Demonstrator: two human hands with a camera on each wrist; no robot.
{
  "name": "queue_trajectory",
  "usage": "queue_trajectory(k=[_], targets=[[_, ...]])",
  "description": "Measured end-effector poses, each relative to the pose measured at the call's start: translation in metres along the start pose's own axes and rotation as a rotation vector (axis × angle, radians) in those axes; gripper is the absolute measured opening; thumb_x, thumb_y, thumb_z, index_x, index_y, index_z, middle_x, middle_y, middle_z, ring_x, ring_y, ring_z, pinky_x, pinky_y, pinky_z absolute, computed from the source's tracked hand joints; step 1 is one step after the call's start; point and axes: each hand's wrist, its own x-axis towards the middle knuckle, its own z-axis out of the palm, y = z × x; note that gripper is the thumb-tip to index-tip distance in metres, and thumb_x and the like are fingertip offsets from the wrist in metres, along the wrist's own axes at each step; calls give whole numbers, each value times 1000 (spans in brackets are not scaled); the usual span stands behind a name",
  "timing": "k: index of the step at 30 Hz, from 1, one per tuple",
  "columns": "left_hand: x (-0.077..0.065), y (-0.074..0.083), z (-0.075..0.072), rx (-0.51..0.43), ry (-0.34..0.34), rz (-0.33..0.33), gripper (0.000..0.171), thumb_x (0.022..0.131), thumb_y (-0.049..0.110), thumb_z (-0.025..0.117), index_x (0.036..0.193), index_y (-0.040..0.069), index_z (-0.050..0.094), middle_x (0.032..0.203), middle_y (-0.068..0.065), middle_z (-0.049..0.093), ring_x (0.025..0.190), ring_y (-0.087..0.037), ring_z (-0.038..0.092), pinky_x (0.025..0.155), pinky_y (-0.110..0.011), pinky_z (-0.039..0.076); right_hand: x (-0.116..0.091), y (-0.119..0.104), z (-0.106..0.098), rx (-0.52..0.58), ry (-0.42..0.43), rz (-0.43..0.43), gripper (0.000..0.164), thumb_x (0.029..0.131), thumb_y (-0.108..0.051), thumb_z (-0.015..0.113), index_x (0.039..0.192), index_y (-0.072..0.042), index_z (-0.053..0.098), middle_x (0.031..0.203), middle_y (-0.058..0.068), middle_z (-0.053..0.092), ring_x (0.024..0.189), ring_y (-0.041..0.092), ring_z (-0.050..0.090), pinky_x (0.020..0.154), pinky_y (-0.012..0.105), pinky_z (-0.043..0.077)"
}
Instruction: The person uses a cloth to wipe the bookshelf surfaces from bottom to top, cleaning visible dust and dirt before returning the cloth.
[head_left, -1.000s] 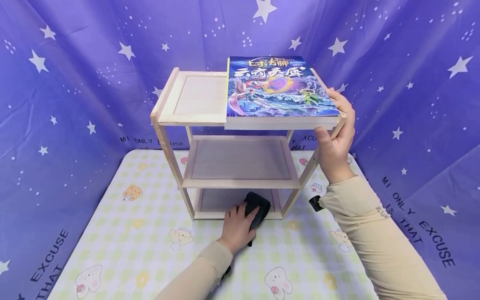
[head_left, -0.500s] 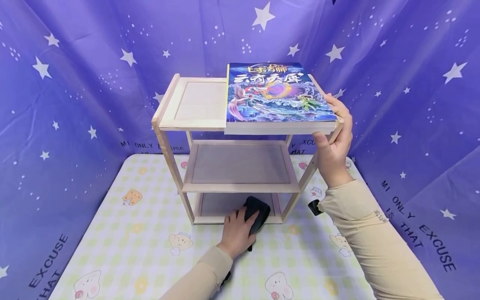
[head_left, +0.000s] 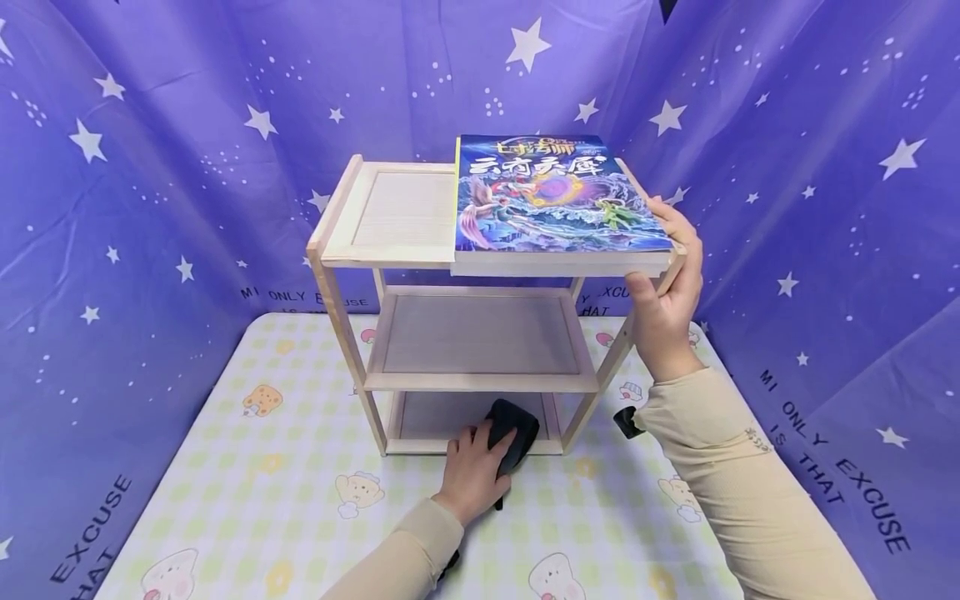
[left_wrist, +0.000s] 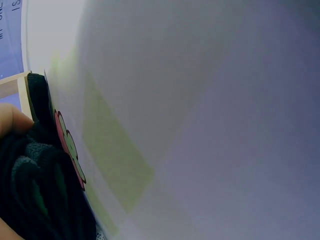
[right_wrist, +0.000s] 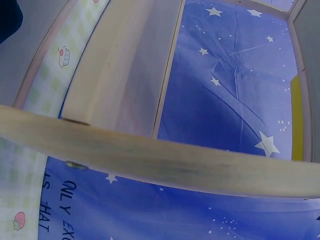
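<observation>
A three-tier wooden shelf stands on the table. My left hand holds a dark folded cloth at the front of its bottom tier. In the left wrist view, the folds of the cloth lie between a finger and another bit of the hand at the frame's lower left. My right hand grips the top right corner of the shelf, thumb in front and fingers round the outer side. Right beside it, a thick blue illustrated book lies flat on the top tier. The right wrist view shows the shelf's side post but no fingers.
A green-and-white checked cloth with cartoon prints covers the table. Purple curtains with white stars hang behind and on both sides. A black strap piece sits at the right wrist.
The whole scene sits slightly lower in the head view. Both hands keep their places on the dark cloth and the shelf, and the book has not moved on the shelf.
</observation>
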Motion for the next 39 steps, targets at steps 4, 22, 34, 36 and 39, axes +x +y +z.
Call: queue_trajectory(k=[4, 22, 34, 36, 39], targets=[[-2, -2, 0, -6, -9, 9, 61, 83, 39, 72, 141, 31, 56, 138, -11, 55, 116, -32, 54, 86, -48, 47, -3, 0, 1, -36, 5, 4, 89, 74, -60, 78, 131, 0, 48, 142, 3, 48, 145, 28, 31, 119, 39, 30], [-4, -8, 1, -14, -11, 29, 62, 83, 38, 72, 142, 31, 55, 138, -11, 54, 115, -32, 54, 86, -47, 46, -7, -2, 0, -72, 35, 20, 93, 74, -62, 77, 135, 0, 46, 143, 2, 48, 145, 27, 33, 119, 39, 29], [-2, -8, -3, -9, -5, 40, 60, 83, 38, 72, 140, 29, 57, 137, -12, 55, 114, -32, 54, 84, -46, 46, -5, -4, 2, -79, 15, 33, 95, 74, -63, 76, 137, 0, 43, 144, 3, 46, 145, 27, 32, 119, 38, 30], [-2, -7, -3, -11, -26, 33, 60, 84, 37, 71, 142, 29, 56, 138, -12, 54, 115, -32, 53, 85, -46, 46, -5, -4, 2, -76, 13, 35, 95, 74, -62, 77, 137, 0, 43, 144, 2, 46, 146, 27, 31, 119, 38, 30], [-2, -7, -4, -12, -40, 25, 60, 84, 37, 71, 142, 30, 55, 138, -11, 54, 115, -31, 53, 85, -46, 46, -5, -4, 2, -70, 11, 37, 95, 73, -62, 77, 137, 0, 44, 144, 0, 47, 146, 27, 30, 119, 38, 30]])
